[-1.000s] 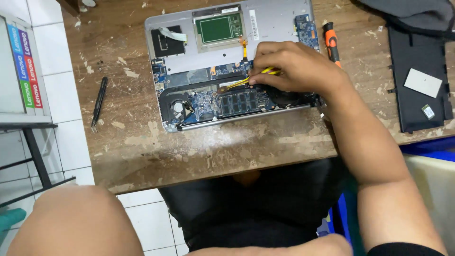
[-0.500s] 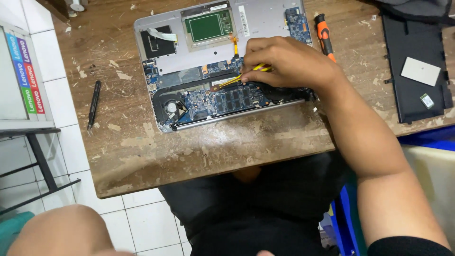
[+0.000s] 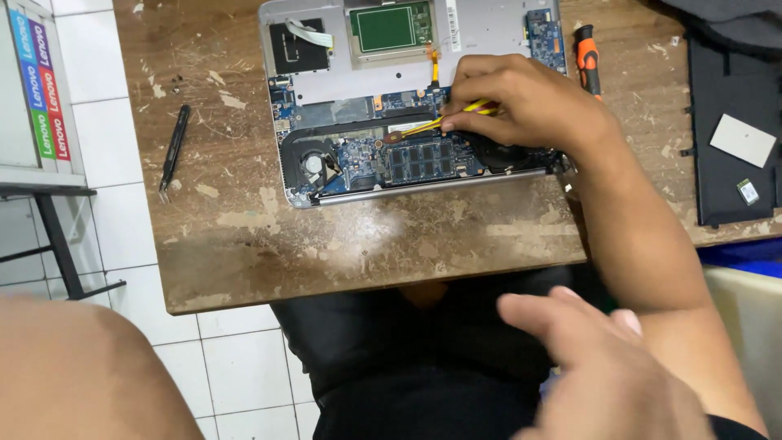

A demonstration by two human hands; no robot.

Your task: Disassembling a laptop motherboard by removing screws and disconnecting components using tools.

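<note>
Clearly the right hand (image 3: 521, 102) grips a yellow screwdriver (image 3: 444, 122) over the opened laptop (image 3: 489, 24) near the table's (image 3: 366, 244) far edge; a slip could gouge the board. Left hand (image 3: 603, 367) hovers open, blurred.

One opened laptop (image 3: 366, 106) lay on one wooden table (image 3: 366, 236). Two hands showed: the right hand (image 3: 521, 102) and the left hand (image 3: 603, 367). There were one yellow tool (image 3: 444, 122), one orange-handled screwdriver (image 3: 586, 59), one pair of black tweezers (image 3: 173, 151) and one black cover panel (image 3: 729, 122).
</note>
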